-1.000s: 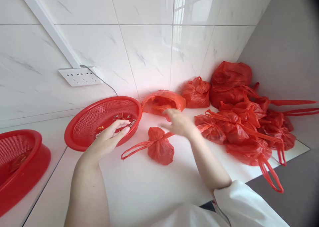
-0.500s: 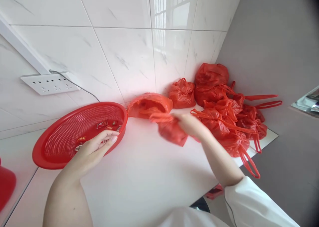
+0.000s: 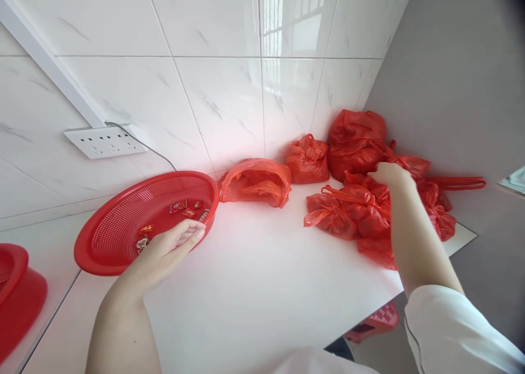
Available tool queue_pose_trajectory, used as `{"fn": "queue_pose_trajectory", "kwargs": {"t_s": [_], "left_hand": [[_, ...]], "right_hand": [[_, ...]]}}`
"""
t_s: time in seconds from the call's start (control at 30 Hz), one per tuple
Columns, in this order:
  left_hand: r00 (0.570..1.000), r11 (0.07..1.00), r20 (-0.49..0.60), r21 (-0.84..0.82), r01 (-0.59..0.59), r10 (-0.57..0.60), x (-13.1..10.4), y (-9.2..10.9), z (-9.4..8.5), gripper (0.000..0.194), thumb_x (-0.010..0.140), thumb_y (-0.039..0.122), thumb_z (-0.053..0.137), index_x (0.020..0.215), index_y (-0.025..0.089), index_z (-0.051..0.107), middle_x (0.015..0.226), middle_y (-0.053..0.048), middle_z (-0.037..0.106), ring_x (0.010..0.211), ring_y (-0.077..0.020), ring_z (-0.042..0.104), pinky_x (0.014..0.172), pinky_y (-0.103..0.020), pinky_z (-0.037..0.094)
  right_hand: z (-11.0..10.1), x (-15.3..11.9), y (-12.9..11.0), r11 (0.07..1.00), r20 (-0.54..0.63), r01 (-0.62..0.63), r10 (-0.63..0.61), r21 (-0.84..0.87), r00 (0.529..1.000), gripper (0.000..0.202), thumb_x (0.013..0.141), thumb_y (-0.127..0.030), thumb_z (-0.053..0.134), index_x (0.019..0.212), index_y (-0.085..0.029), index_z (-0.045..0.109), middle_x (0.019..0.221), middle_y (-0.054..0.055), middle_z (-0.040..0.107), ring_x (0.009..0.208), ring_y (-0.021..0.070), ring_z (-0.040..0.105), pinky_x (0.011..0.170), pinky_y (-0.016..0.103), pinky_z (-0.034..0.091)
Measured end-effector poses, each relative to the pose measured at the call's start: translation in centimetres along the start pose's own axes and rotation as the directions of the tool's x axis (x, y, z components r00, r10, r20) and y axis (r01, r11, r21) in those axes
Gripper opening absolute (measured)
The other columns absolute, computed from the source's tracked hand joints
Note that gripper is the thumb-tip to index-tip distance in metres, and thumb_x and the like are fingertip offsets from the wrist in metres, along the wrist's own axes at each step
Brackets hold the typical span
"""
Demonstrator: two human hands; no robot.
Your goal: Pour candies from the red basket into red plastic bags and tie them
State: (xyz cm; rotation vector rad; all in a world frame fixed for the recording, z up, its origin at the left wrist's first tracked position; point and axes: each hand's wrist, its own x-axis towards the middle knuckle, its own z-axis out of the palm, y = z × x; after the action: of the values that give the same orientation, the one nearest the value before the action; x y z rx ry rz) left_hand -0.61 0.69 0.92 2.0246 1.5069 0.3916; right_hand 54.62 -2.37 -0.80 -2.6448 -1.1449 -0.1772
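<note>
My left hand point(image 3: 176, 245) is over the near right rim of a red perforated basket point(image 3: 102, 215), thumb and fingers drawn together; whatever is between them is hidden. Several small wrapped pieces, like a red wrapper point(image 3: 178, 205), lie in the basket. My right hand point(image 3: 391, 174) is bent down among tied red plastic bags point(image 3: 369, 202), its fingers closed on a red bag and partly hidden. One tied bag point(image 3: 330, 216) lies at the pile's left front. An opened red plastic bag point(image 3: 258, 182) stands beside the basket, its mouth toward me.
A tied bag point(image 3: 307, 158) and a larger bulging bag point(image 3: 356, 141) stand against the tiled wall. A socket strip point(image 3: 106, 140) with a cable is above the basket. Another red basket point(image 3: 20, 297) is at the left edge. A grey panel point(image 3: 447, 89) bounds the right.
My right hand has moved right from the counter's middle to the bag pile. The bag it carried appears set down at the pile's left front. My left hand stays at the basket.
</note>
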Motion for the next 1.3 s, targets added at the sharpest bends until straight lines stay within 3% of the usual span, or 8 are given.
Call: {"fn": "queue_pose_trajectory", "kwargs": {"t_s": [0.1,0.27,0.43,0.6,0.8,1.1,1.17,1.3], "left_hand": [[0.999,0.999,-0.006,-0.025,-0.033,0.033,0.0,-0.1,0.1,0.042,0.084,0.063,0.053,0.106,0.031,0.069,0.123,-0.006,0.068,0.113,-0.029,0.064,0.097,-0.041,0.051],[0.998,0.997,0.027,-0.04,-0.061,0.062,-0.2,-0.4,0.2,0.037,0.085,0.059,0.054,0.106,0.033,0.069,0.119,-0.004,0.07,0.11,-0.0274,0.065,0.094,-0.038,0.052],[0.998,0.999,0.05,-0.037,-0.037,0.039,-0.6,-0.3,0.2,0.036,0.087,0.059,0.051,0.105,0.034,0.068,0.115,-0.002,0.07,0.109,-0.0263,0.066,0.095,-0.038,0.051],[0.996,0.992,0.073,-0.12,-0.037,0.046,-0.8,-0.3,0.3,0.037,0.086,0.058,0.053,0.111,0.034,0.066,0.118,-0.003,0.069,0.113,-0.0273,0.063,0.096,-0.039,0.05],[0.995,0.934,-0.009,-0.344,-0.098,0.101,0.2,-0.2,1.7,0.044,0.084,0.054,0.061,0.119,0.027,0.06,0.133,-0.009,0.06,0.125,-0.028,0.055,0.106,-0.044,0.043],[0.974,0.479,-0.224,-0.853,-0.208,0.024,1.6,1.8,4.0,0.049,0.09,0.048,0.056,0.135,0.029,0.051,0.145,-0.008,0.051,0.13,-0.0288,0.051,0.097,-0.042,0.052],[0.973,0.473,-0.227,-0.863,-0.179,-0.047,1.7,1.3,3.5,0.049,0.087,0.048,0.061,0.129,0.025,0.056,0.137,-0.009,0.058,0.123,-0.0297,0.057,0.09,-0.04,0.055],[0.955,0.628,-0.266,-0.767,-0.127,-0.132,1.7,-0.1,2.5,0.046,0.079,0.05,0.069,0.112,0.019,0.065,0.116,-0.01,0.069,0.106,-0.0291,0.066,0.084,-0.037,0.055]], "right_hand": [[1.1,-2.6,-5.4,0.987,0.064,0.143,-0.148,0.071,0.987,0.033,0.086,-0.028,0.061,0.115,-0.014,0.068,0.111,0.02,0.069,0.103,0.0304,0.066,0.084,0.04,0.048],[3.2,-9.6,-16.2,0.679,-0.023,0.616,-0.664,0.399,0.748,0.028,0.094,-0.03,0.05,0.114,-0.019,0.066,0.106,0.009,0.072,0.094,0.0213,0.067,0.085,0.032,0.048],[6.8,-12.6,-22.3,0.742,-0.122,0.62,-0.611,0.255,0.782,0.024,0.081,-0.015,0.061,0.104,-0.01,0.067,0.106,0.02,0.069,0.107,0.0305,0.06,0.103,0.045,0.034],[5.8,-11.9,-22.8,0.711,-0.228,0.539,-0.492,0.453,0.84,0.028,0.091,-0.018,0.038,0.103,-0.016,0.063,0.096,0.01,0.07,0.088,0.0216,0.062,0.087,0.033,0.044],[3.4,-13.7,-22.2,0.343,-0.314,0.374,-0.219,0.862,0.924,0.026,0.09,-0.043,0.047,0.084,-0.019,0.053,0.075,0.001,0.058,0.069,0.0155,0.051,0.064,0.025,0.041],[1.7,-17.0,-22.3,0.259,-0.101,0.424,-0.743,0.868,0.661,0.025,0.09,-0.04,0.052,0.074,-0.02,0.05,0.068,-0.003,0.05,0.061,0.0121,0.044,0.056,0.025,0.034],[1.6,-16.9,-21.9,0.356,0.014,0.475,-0.811,0.805,0.585,0.022,0.09,-0.035,0.052,0.073,-0.02,0.051,0.067,-0.003,0.053,0.061,0.0128,0.048,0.056,0.025,0.035],[1.2,-17.3,-21.3,0.524,0.077,0.551,-0.766,0.65,0.638,0.015,0.09,-0.025,0.05,0.079,-0.022,0.058,0.075,0.001,0.065,0.069,0.0174,0.059,0.061,0.028,0.042]]}}
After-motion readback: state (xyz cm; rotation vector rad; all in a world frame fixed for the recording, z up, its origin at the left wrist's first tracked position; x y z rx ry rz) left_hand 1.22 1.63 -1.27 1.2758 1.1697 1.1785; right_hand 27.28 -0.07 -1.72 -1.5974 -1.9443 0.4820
